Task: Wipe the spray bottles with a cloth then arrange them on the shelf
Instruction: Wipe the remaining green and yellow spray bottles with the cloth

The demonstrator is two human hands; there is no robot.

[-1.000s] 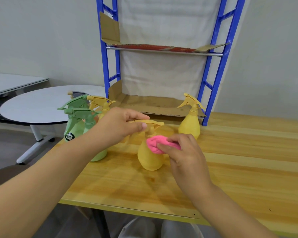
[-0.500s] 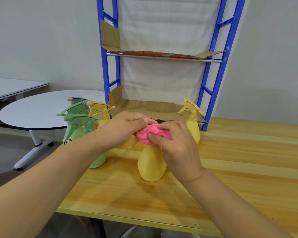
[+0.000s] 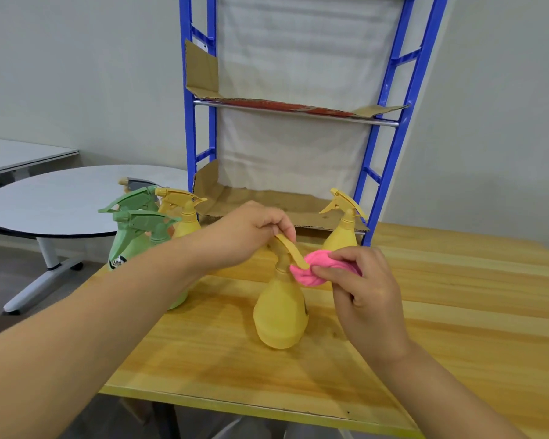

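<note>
Wiping the yellow spray bottle (image 3: 281, 315) near the wooden table's (image 3: 457, 312) front edge.
Left hand (image 3: 248, 232) pinches its spray head; right hand (image 3: 362, 289) fingers clamp the pink cloth (image 3: 311, 270) against the trigger.

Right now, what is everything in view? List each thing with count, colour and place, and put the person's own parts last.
yellow spray bottles: three; one at centre being wiped, one at the shelf's right post, one at left.
green spray bottles: two, left table edge.
grey-headed sprayer: one, behind the green ones, mostly hidden.
cloth: one, pink, against the centre bottle's trigger.
shelf: one, blue frame, cardboard-lined, on the table.
wooden table: one, light wood.
round table: one, white, at left.
left hand: grips the centre bottle's head.
right hand: holds the cloth.
</note>
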